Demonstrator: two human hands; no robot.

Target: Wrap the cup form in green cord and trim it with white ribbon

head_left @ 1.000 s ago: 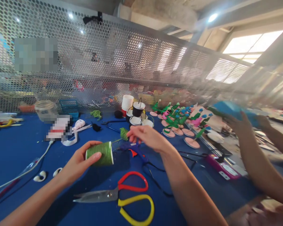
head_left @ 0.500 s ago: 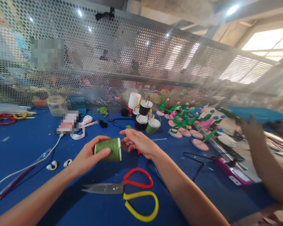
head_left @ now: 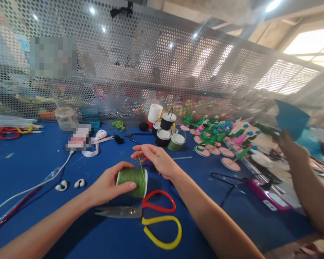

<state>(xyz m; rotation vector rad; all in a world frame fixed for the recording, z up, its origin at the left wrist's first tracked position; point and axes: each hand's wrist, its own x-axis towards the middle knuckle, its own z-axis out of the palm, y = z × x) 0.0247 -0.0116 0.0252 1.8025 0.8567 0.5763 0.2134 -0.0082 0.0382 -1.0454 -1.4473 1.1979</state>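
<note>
A spool of green thread (head_left: 131,180) lies sideways in my left hand (head_left: 112,185), whose thumb presses on the wound thread. From the spool's right end a strand of green thread (head_left: 140,163) runs up to my right hand (head_left: 156,158). The right fingers are curled with the strand at their tips. Just below the spool, scissors (head_left: 135,213) with one red and one yellow handle lie spread on the blue table (head_left: 78,219), blades to the left.
Small buckets (head_left: 163,136) stand in the middle back, with felt flowers on pink discs (head_left: 229,163) to their right. A purple power strip (head_left: 270,196) and a co-worker's hand (head_left: 294,147) holding blue sheet are at right. White earbuds (head_left: 61,186) lie left.
My left hand has brought the spool right and slightly down. My right hand has shifted slightly up, and the strand now shows taut. The co-worker's blue sheet has folded upward.
</note>
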